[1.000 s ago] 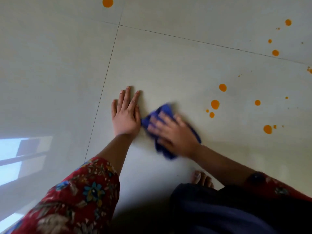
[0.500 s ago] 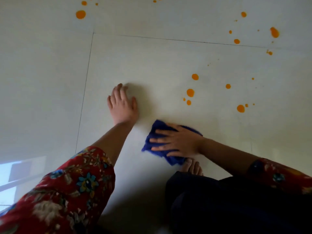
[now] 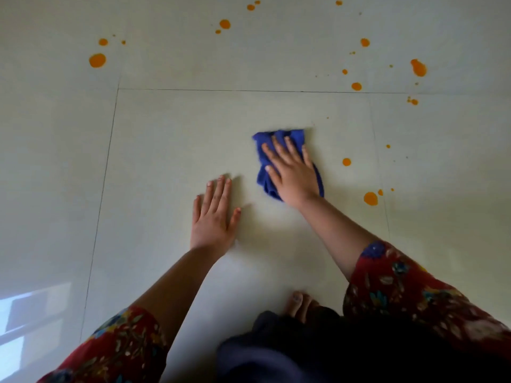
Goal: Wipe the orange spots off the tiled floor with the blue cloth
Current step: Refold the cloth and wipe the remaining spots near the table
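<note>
Your right hand [image 3: 294, 178] lies flat on the blue cloth [image 3: 282, 135], which sits bunched on the tiled floor [image 3: 166, 150], on the big tile in front of you. Its fingers [image 3: 278, 148] are straight and slightly spread. They press the cloth down rather than gripping it, and the thumb lies along the cloth's left edge. The cloth is longer than it is wide. Its long axis runs away from you, roughly in line with your forearm, with folds showing past the fingertips.

What matters for the coming move is that the nearest orange spots [image 3: 346, 162] lie to the right of the cloth, on the same tile. The smaller one sits about level with your knuckles, near the cloth but apart from it. A larger spot [image 3: 370, 198], with specks beside it, lies further right and a little nearer to you. I judge the coming sweep to be sideways to the right, broadside to the cloth's long axis, which gives you the widest wiping face. The right hand is plainly the nearer one.

Your left hand [image 3: 214, 219] rests palm down on the floor just left of the cloth, fingers straight and close together, holding nothing. It looks like a brace. More spots lie beyond the grout line [image 3: 249, 90], well apart from both hands, so much of the job remains.
</note>
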Motion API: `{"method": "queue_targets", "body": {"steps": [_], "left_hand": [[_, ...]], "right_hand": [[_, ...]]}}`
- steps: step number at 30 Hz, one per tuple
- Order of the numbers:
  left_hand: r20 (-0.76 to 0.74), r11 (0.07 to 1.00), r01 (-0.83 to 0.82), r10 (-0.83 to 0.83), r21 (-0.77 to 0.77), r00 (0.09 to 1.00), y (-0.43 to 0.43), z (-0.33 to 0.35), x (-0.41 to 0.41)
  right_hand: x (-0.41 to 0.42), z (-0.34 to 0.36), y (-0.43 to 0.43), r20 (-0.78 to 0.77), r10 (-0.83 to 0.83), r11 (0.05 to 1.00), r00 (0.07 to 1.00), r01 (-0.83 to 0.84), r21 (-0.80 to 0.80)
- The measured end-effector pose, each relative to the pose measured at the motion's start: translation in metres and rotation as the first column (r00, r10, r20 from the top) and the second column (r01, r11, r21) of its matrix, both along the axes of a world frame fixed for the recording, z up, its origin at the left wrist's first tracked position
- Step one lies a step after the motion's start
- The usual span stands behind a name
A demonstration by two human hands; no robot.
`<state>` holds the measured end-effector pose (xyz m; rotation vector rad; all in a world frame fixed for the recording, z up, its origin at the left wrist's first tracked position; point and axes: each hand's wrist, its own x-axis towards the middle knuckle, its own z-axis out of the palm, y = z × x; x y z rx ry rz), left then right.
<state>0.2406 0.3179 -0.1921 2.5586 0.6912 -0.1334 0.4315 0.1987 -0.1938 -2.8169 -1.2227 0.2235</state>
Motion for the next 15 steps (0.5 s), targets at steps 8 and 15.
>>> {"method": "queue_targets", "body": {"steps": [8, 15], "left_hand": [[-0.04, 0.989, -0.129, 0.127, -0.065, 0.991, 0.01, 0.015, 0.037], [-0.035, 0.996, -0.075, 0.074, -0.05, 0.997, 0.019, 0.014, 0.066]], "right_hand": [[-0.074, -0.01, -0.016, 0.001, 0.092, 0.989, 0.996, -0.092, 0.114], [0.036, -0.007, -0.016, 0.025, -0.201, 0.978, 0.979, 0.199, 0.064]]}}
